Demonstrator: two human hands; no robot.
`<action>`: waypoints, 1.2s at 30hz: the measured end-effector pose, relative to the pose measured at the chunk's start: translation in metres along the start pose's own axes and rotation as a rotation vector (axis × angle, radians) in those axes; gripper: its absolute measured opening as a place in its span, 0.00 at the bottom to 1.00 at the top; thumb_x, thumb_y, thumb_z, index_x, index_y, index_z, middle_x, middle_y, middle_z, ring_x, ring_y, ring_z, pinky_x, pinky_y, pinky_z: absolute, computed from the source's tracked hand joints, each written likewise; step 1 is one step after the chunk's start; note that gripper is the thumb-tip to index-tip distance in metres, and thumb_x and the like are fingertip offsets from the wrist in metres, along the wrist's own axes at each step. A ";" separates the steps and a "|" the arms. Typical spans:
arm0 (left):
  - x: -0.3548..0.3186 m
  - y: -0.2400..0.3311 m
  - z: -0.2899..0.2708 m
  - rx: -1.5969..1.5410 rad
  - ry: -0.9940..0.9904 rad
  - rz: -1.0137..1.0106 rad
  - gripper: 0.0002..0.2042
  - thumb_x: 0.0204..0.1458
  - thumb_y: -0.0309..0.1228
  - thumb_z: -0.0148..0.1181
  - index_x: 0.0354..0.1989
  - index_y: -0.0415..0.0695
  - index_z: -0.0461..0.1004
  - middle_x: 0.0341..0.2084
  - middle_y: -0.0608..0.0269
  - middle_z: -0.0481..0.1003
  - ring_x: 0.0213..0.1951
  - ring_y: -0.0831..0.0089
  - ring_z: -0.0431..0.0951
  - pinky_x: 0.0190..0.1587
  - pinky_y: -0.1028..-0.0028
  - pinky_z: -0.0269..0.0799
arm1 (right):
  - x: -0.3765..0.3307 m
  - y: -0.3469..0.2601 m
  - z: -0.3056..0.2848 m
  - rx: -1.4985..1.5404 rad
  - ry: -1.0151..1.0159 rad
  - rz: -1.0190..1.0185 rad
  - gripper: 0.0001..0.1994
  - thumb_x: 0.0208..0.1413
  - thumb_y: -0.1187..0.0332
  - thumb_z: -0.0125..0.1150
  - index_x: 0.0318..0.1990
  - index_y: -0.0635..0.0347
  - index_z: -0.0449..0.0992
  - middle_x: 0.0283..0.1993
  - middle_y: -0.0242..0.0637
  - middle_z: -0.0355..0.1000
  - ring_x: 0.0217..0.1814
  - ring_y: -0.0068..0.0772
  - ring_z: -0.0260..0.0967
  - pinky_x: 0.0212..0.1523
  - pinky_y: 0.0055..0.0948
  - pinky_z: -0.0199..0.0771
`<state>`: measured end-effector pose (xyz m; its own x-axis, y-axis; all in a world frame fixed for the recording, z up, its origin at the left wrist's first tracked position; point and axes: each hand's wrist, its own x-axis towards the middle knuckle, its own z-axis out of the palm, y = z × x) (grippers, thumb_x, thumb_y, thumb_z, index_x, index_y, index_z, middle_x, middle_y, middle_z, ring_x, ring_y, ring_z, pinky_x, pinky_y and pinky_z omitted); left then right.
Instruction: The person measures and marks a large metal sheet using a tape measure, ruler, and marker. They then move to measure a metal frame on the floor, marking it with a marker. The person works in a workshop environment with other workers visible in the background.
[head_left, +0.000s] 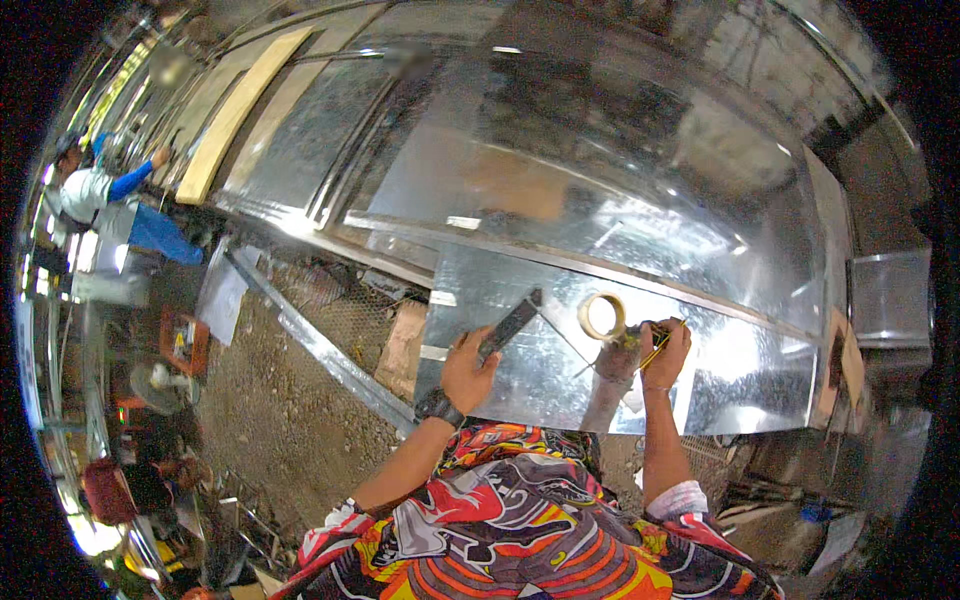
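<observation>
Setting: open workshop yard, dirt floor, large galvanised sheets laid out as a shiny surface [600, 200].

Left hand [468, 368]: fingers closed round a dark flat bar, seemingly a square or rule [512, 322], which runs toward 1 o'clock from the hand and lies flat on the near sheet [520, 385]. A dark watch [436, 405] sits on the wrist.

Right hand [668, 352]: fingers pinched together on a yellow pencil [655, 352], tip down at the sheet, just beside the hand's own reflection.

Step in hand, as judged: marking out the sheet, rule pressed down as a guide, pencil about to draw or just drawing. The next move would call for the rule kept from slipping on the slick metal while the pencil travels along its edge.

Near the hands: roll of tape [601, 316], lying flat on the sheet at 10 o'clock of the right hand, between the two hands; thin scribed lines run across the sheet from the rule's end.

Further out: mesh and cardboard [402, 345] at 9 o'clock of the sheet; long boards [235, 110] at 11 o'clock; another person in a blue sleeve [130, 182] far at 10 o'clock; a metal duct box [890, 298] at 3 o'clock.
</observation>
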<state>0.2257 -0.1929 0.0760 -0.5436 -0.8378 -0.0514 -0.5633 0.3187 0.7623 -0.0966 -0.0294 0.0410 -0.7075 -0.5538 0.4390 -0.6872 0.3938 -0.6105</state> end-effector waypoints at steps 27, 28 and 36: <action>-0.070 -0.092 -0.085 0.100 0.275 -0.222 0.35 0.49 0.44 0.74 0.62 0.41 0.67 0.43 0.48 0.81 0.44 0.54 0.83 0.49 0.61 0.76 | -0.099 -0.134 0.053 0.226 -0.819 -0.450 0.21 0.49 0.66 0.75 0.48 0.60 0.72 0.51 0.52 0.72 0.55 0.58 0.69 0.56 0.49 0.71; -0.070 -0.109 -0.096 -0.041 0.232 -0.336 0.32 0.50 0.45 0.73 0.59 0.40 0.70 0.43 0.50 0.81 0.43 0.58 0.82 0.48 0.62 0.75 | -0.107 -0.141 0.064 0.217 -0.838 -0.467 0.23 0.47 0.67 0.74 0.50 0.60 0.73 0.53 0.50 0.73 0.56 0.57 0.68 0.57 0.48 0.70; -0.044 -0.180 -0.106 -0.505 0.098 -0.587 0.22 0.56 0.45 0.70 0.43 0.36 0.77 0.37 0.64 0.77 0.41 0.77 0.72 0.45 0.72 0.71 | -0.125 -0.186 0.095 0.014 -0.726 -0.512 0.16 0.48 0.70 0.70 0.46 0.56 0.78 0.61 0.39 0.75 0.63 0.48 0.68 0.61 0.51 0.66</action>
<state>0.4173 -0.2602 0.0098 -0.1730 -0.8497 -0.4981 -0.3773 -0.4100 0.8304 0.1354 -0.1030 0.0371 -0.0309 -0.9901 0.1370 -0.8850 -0.0366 -0.4641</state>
